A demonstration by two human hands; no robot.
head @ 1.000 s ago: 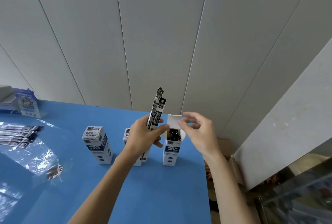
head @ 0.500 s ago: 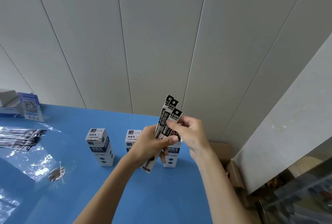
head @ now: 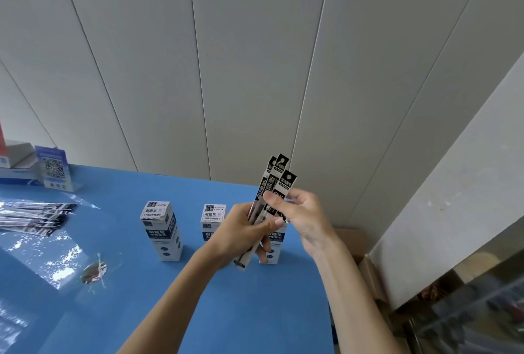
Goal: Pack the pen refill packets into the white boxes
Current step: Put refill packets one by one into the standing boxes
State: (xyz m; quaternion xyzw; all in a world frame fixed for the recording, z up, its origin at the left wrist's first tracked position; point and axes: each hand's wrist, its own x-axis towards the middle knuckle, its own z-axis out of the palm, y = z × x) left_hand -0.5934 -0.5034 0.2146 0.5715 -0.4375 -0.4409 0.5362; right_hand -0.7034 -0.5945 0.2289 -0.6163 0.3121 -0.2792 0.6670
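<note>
Both hands, left and right, now grasp the packets together above the box; before, the right held its flap. Insertion comes next, I think.

held packets: we see a few slim black-and-white refill packets, near upright, fanned at the top, above the table's far right corner.
white boxes: three upright near the table's far edge; the right one mostly hidden.
loose packets: flat at the left edge.
</note>
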